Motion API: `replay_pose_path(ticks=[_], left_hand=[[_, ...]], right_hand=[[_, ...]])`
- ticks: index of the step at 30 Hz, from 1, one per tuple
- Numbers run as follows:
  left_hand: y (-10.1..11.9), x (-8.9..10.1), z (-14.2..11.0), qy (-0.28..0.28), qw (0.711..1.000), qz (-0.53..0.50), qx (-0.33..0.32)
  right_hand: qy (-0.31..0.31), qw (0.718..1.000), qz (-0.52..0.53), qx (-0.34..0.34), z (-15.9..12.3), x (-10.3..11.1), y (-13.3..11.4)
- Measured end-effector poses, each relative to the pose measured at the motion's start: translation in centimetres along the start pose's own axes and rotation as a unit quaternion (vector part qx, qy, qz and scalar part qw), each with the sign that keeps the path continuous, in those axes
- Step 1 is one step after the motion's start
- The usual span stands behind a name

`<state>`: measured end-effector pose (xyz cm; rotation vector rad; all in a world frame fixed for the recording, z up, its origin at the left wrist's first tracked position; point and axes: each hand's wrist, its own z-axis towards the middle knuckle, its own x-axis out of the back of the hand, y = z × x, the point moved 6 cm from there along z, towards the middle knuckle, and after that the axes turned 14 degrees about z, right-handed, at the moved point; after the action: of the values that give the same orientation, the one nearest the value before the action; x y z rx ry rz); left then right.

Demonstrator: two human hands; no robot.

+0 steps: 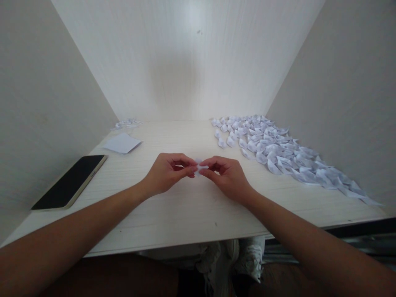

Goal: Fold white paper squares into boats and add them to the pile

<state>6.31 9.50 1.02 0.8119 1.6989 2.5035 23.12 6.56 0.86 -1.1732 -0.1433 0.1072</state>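
A small piece of folded white paper (pixel 198 168) is pinched between my two hands, above the middle of the pale tabletop (pixel 173 218). My left hand (pixel 170 171) grips its left side between thumb and fingertips. On the other side, my right hand (pixel 224 175) pinches it the same way. The fingertips cover much of the paper, so its exact folded shape is hard to make out. To the right of my hands spreads a heap of small folded white paper pieces (pixel 275 144), many boat-like with pointed ends.
On the left lies a dark-screened phone or tablet (pixel 72 181) with a light edge. Behind it are a stack of white paper sheets (pixel 122 143) and some small white paper scraps (pixel 128 123). Walls enclose the back and both sides. White shoes (pixel 252 255) show below the front edge.
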Motion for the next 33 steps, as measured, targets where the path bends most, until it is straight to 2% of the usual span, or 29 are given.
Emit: replay_pose_path(ticks=[5,11,15,18,21,24,27,31,33], left_hand=[[1.0,0.3,-0.3,0.007,0.992,0.067,-0.103],[2.4,0.7,-0.8,0.053,0.97,0.142,-0.19],[2.3,0.7,-0.8,0.064,0.975,0.112,-0.178],[1.5,0.5,-0.6,0.046,0.991,0.045,-0.121],[0.7,0.1,-0.6,0.033,0.998,-0.016,-0.055],[0.5,-0.1,-0.6,0.03,0.998,-0.029,-0.037],[1.0,0.0,-0.6,0.039,0.996,0.017,-0.081],[2.1,0.6,-0.7,0.093,0.973,0.131,-0.168],[2.3,0.7,-0.7,0.105,0.967,0.147,-0.18]], right_hand=[[0.007,1.0,0.003,0.012,0.0,0.3,0.1],[0.01,0.99,-0.094,0.106,-0.4,0.3,-1.4],[0.01,0.968,-0.165,0.191,-0.7,-0.1,-2.5],[0.008,0.958,-0.188,0.216,-0.8,-0.3,-2.7],[0.009,0.957,-0.193,0.218,-0.8,-0.4,-2.7],[0.007,0.957,-0.189,0.219,-0.8,-0.4,-2.8],[0.01,0.96,-0.181,0.212,-0.7,-0.4,-2.8],[0.013,0.972,-0.151,0.177,-0.5,-0.4,-2.6],[0.019,0.982,-0.121,0.147,-0.5,-0.3,-2.4]])
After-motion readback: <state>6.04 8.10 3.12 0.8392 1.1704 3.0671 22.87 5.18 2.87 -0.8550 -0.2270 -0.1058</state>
